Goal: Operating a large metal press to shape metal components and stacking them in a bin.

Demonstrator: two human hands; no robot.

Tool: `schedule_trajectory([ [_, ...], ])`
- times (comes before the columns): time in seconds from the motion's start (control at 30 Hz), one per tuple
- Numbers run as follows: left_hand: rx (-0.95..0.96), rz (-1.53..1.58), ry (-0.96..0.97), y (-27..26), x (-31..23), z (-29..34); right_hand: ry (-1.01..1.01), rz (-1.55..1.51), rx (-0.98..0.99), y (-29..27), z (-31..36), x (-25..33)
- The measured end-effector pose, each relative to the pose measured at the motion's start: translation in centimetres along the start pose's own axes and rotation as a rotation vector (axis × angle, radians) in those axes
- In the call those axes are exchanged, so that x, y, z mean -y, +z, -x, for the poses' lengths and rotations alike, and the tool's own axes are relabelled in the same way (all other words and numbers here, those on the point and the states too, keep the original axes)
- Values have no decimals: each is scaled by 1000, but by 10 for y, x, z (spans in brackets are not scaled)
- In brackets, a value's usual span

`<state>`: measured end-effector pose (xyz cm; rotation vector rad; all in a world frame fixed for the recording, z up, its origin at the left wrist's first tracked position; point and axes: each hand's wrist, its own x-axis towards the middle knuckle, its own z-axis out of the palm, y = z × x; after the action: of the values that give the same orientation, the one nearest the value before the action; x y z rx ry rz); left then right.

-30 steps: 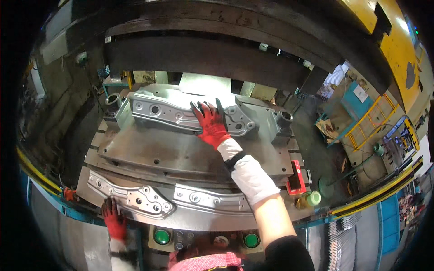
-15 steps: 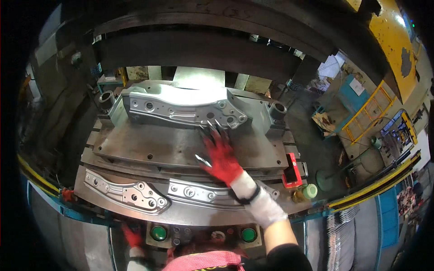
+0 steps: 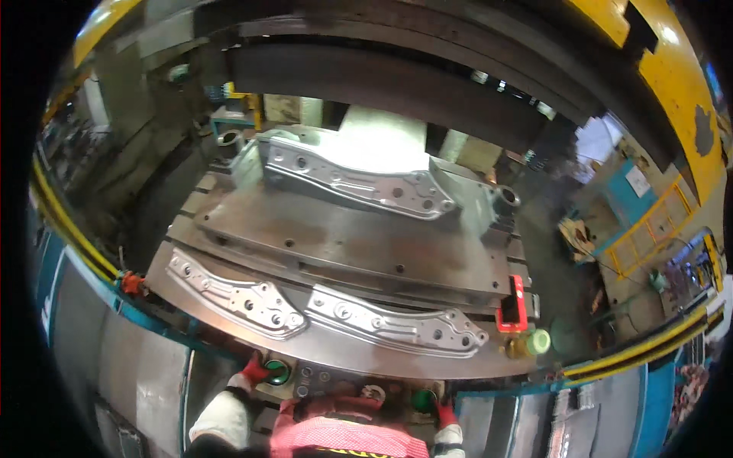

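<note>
My left hand (image 3: 256, 372), in a red glove with a pale sleeve, reaches the left green push button (image 3: 277, 372), its fingers spread against the button's left edge. Beside the right green push button (image 3: 424, 400) is my right hand (image 3: 446, 414), also red-gloved; its fingers are small and partly hidden. A curved stamped metal part (image 3: 359, 182) rests on the die (image 3: 343, 237). Two more stamped parts lie on the press's front ledge: a left one (image 3: 237, 298) and a right one (image 3: 397, 324). Neither hand touches any of these parts.
A red-framed device (image 3: 518, 305) and a jar with a pale green lid (image 3: 539, 341) stand at the ledge's right end. Guide bushings (image 3: 505, 198) flank the die. The dark press ram (image 3: 366, 84) hangs above. Yellow rails (image 3: 634, 343) run along the sides.
My right hand has left the stamped part on the die and come down to the right button. My left hand has moved up to the left button. The view has shifted and tilted.
</note>
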<state>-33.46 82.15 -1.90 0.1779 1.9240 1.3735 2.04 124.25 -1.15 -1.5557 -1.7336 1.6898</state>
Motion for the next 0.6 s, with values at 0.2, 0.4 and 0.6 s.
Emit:
schedule_trajectory([
  [0.2,-334,-324,-16,-13,113,-27,0,517,17,20,-11,-16],
  [0.4,-378,-428,-174,-2,70,-8,39,728,-48,23,-5,-7],
  [0.6,-359,-497,-89,-4,78,-15,28,702,-65,27,-2,-4],
])
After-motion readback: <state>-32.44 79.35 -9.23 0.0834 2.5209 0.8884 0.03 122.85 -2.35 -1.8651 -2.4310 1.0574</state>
